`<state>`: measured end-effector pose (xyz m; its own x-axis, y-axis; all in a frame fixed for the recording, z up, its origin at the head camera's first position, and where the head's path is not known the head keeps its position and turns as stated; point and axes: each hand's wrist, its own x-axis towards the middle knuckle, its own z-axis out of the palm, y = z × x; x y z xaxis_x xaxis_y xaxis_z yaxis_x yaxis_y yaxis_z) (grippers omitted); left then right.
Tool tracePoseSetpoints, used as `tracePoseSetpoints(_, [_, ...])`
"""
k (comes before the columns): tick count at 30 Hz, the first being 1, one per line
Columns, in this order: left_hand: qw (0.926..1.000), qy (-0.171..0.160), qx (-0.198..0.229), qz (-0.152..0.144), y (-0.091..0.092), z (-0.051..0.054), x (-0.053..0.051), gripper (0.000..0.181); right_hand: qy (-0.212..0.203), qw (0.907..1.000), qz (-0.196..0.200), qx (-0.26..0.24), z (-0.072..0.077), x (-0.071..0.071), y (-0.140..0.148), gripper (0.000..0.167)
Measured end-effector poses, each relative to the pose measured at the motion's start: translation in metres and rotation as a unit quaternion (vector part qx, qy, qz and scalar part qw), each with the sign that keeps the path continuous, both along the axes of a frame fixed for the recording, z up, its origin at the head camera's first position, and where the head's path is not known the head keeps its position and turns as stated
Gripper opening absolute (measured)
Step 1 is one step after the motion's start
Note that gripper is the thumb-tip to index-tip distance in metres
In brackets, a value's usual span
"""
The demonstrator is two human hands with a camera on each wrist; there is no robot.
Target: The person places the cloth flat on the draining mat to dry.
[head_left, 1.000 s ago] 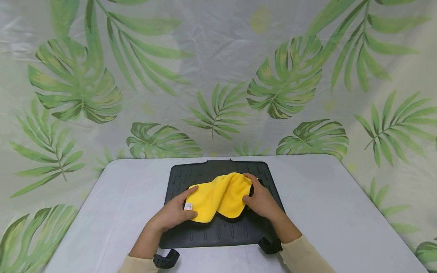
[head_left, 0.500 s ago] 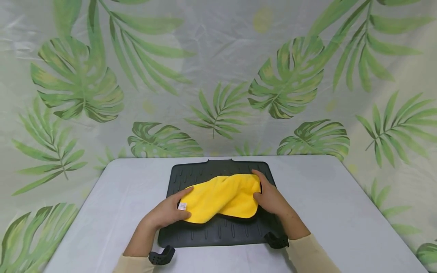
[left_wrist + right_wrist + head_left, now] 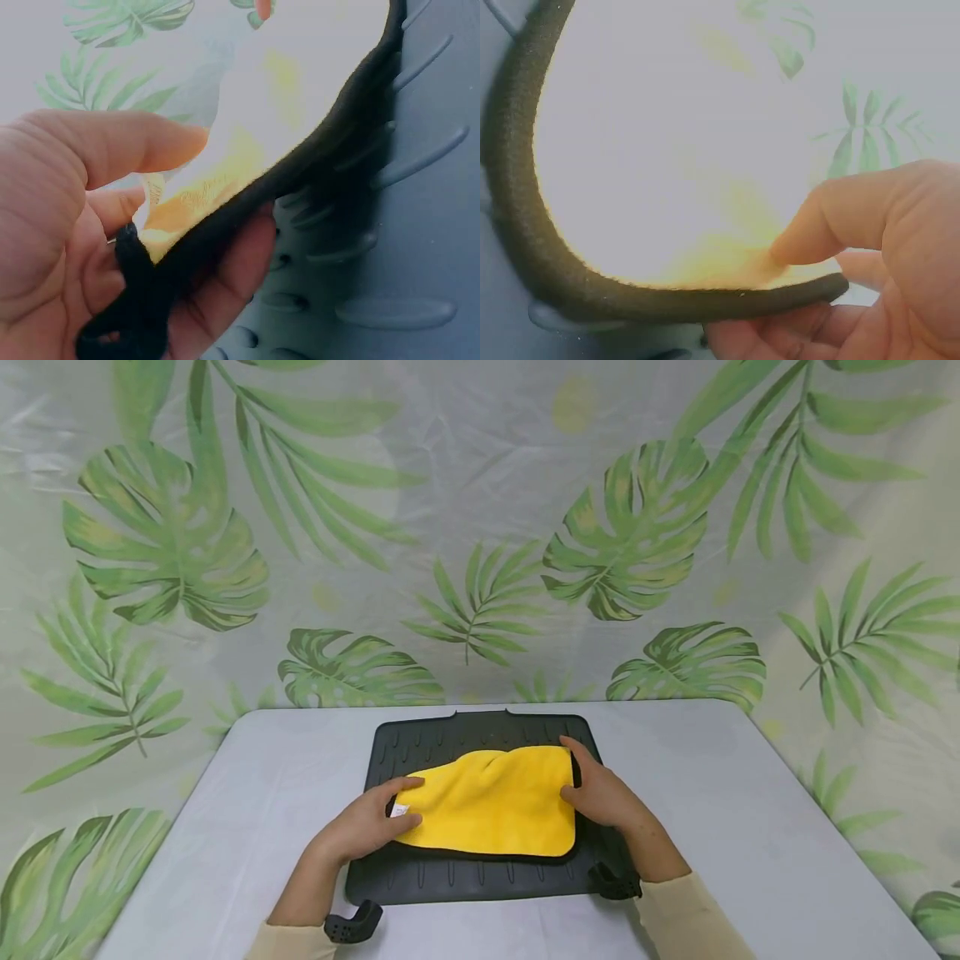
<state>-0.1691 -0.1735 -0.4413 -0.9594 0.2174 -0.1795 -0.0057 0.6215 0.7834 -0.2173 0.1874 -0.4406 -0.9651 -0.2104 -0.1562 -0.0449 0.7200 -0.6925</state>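
At the left, one cream sleeve (image 3: 296, 939), cut off by the lower edge of the head view, leads to a black wrist device (image 3: 354, 923) and the left hand (image 3: 367, 822). That hand grips the left end of a yellow cloth (image 3: 487, 802), thumb on the yellow face and fingers underneath, mostly hidden. Just beside the thumb is one small white label (image 3: 400, 810), partly covered; the left wrist view shows faint letter-like marks there — too blurred to read. A black strip hangs by the fingers in that view; whether it is a loop or part of the edging is hard to tell.

The single cloth, edged in black, spans between the two hands over one dark ridged mat (image 3: 480, 885), covering its middle. Whether the cloth's centre touches the mat cannot be told. The mat lies on a white tabletop (image 3: 277, 793), before a leaf-printed backdrop (image 3: 480, 485) that runs past the frame.

At the right, the right hand (image 3: 603, 793) pinches the cloth's right end, thumb in front, fingers behind — the yellow washes out to near white in its wrist view. A second black device (image 3: 617, 882) and a second cream sleeve (image 3: 693, 914), also cut off, follow.
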Motion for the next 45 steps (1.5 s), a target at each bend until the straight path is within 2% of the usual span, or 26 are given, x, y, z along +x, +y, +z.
tracePoseSetpoints(2, [1.0, 0.004, 0.001, 0.004, -0.001, 0.0, -0.001, 0.048, 0.002, 1.0, 0.0, -0.001, 0.001, 0.0, 0.0, 0.084])
tracePoseSetpoints(5, [1.0, -0.004, 0.007, 0.003, -0.003, 0.001, -0.001, 0.047, 0.002, 1.0, -0.001, -0.004, 0.002, 0.001, 0.001, 0.084])
tracePoseSetpoints(8, [0.9994, -0.024, 0.019, -0.014, -0.007, 0.002, -0.001, 0.058, -0.004, 1.0, 0.004, -0.006, 0.003, 0.001, 0.005, 0.086])
tracePoseSetpoints(14, [0.9941, -0.065, 0.036, -0.079, -0.014, 0.003, 0.0, 0.086, -0.016, 0.9998, 0.011, -0.002, 0.005, 0.001, 0.012, 0.089])
tracePoseSetpoints(19, [0.9899, -0.096, 0.034, -0.098, -0.013, 0.001, 0.002, 0.099, -0.036, 0.9991, 0.021, 0.003, 0.006, 0.002, 0.015, 0.09])
tracePoseSetpoints(23, [0.9911, -0.098, 0.034, -0.082, -0.01, 0.0, 0.001, 0.106, -0.04, 0.9989, 0.021, 0.012, 0.005, 0.001, 0.018, 0.088])
tracePoseSetpoints(27, [0.9966, -0.064, 0.031, -0.043, -0.004, -0.004, -0.002, 0.101, -0.031, 0.9994, 0.009, 0.009, 0.004, -0.001, 0.023, 0.074])
tracePoseSetpoints(31, [0.999, -0.026, 0.038, 0.001, 0.005, -0.016, -0.006, 0.086, -0.009, 0.9998, -0.014, -0.01, -0.001, -0.005, 0.026, 0.052])
tracePoseSetpoints(34, [0.9965, -0.025, 0.077, 0.019, 0.015, -0.026, -0.008, 0.074, 0.02, 0.9987, -0.044, -0.017, -0.006, -0.009, 0.023, 0.043])
tracePoseSetpoints(38, [0.9913, -0.028, 0.125, 0.029, 0.024, -0.033, -0.007, 0.062, 0.059, 0.9956, -0.073, -0.006, -0.01, -0.009, 0.016, 0.044])
tracePoseSetpoints(41, [0.9897, -0.017, 0.136, 0.041, 0.029, -0.035, -0.007, 0.055, 0.075, 0.9941, -0.078, -0.007, -0.011, -0.009, 0.012, 0.044])
tracePoseSetpoints(45, [0.9885, 0.015, 0.134, 0.069, 0.032, -0.036, -0.008, 0.046, 0.076, 0.9924, -0.09, -0.035, -0.012, -0.008, 0.009, 0.043])
